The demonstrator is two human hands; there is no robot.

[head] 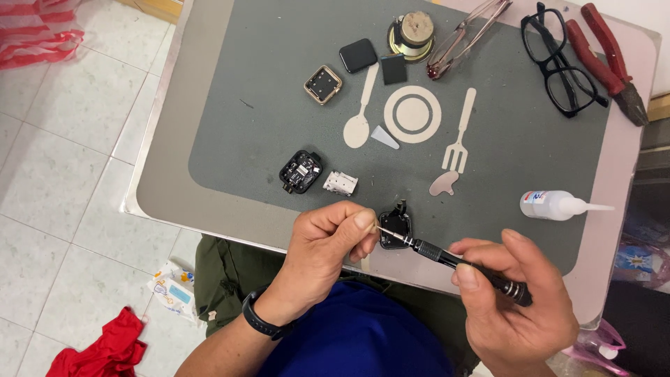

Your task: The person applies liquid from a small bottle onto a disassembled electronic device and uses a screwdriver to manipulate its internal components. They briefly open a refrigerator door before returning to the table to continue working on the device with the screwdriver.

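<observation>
Hiding behind left hand (328,244), small black casing (395,229), screwdriver (460,264) tip

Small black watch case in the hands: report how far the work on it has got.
Done: another case lies opened on the grey mat, beside a white inner part, a gold case and a black screen. In hand: the left hand pinches the small black case while the right hand holds a black precision screwdriver to it. Left: the parts are still separate; the glue bottle stands aside.
</observation>
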